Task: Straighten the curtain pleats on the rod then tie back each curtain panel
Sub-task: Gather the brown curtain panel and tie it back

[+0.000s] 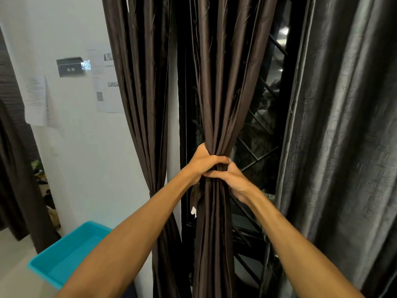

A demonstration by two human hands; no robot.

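Brown satin-like cloth with a faint leaf pattern makes up the middle curtain panel [217, 100], which hangs in the centre of the view in front of a black window grille [267, 147]. Its folds are gathered into one tight bundle about halfway down, and below that waist they fall loose again. The left grip [205, 162] is clamped round the bundle from the left side, its fingers curled across the front of the cloth. The right grip [235, 182] sits just beneath it and touches it. It is wrapped round the same bundle from the right, with its fingers reaching across the front. Both bare forearms stretch up from the bottom edge of the view.

A narrow brown strip [194, 203] with a white tip hangs just under the left grip, against the panel's left edge; whether it is a tie-back cannot be told. To the left hangs a second brown curtain panel [139, 104], drawn in narrow low down, close beside the left forearm. On the far right a grey curtain [343, 136] with a crinkled sheen falls straight. Beyond the second panel stands a white wall [86, 158] carrying several printed papers [35, 100] and a small dark sign [69, 66]. A turquoise plastic tub [64, 254] sits low at the left, partly hidden by the left forearm.
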